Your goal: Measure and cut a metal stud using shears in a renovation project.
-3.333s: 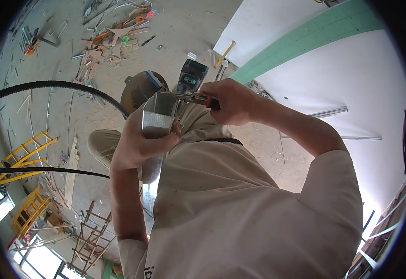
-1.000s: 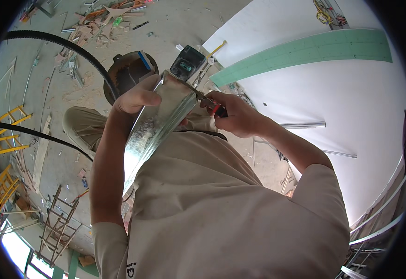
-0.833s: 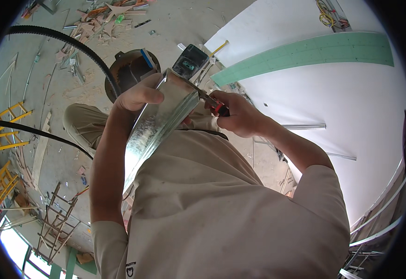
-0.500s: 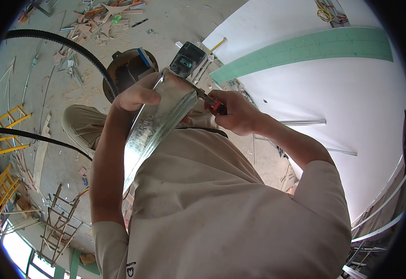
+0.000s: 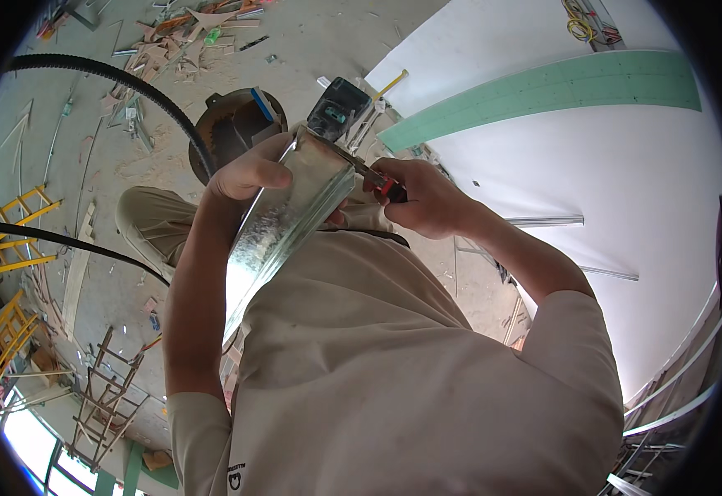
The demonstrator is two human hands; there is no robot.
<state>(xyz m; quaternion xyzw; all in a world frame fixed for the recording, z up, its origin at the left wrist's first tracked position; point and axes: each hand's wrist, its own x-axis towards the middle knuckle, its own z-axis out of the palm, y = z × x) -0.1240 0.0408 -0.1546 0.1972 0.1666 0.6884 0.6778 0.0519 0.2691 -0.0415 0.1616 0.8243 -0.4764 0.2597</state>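
A shiny galvanised metal channel (image 5: 282,211) runs slantwise under my left arm, its far end raised in front of my waist. My left hand (image 5: 253,172) is closed round its left edge, thumb lying on the flat face. At the channel's far right corner, red-handled snips (image 5: 387,187) touch the metal edge with their jaws. My right hand (image 5: 423,197) is wrapped round the handles. Whether the jaws have bitten into the metal is too small to tell.
A round dark bin (image 5: 233,116) stands beyond my left hand, a black boxy tool (image 5: 340,107) beside it. Wood scraps (image 5: 204,33) litter the floor. Yellow ladders (image 5: 14,231) stand left. White panels (image 5: 559,165) with a green board strip (image 5: 543,95) lie right.
The view has shifted slightly, so everything sits a little farther right and lower. Both hands keep their grips, and the snips stay at the same corner of the channel.
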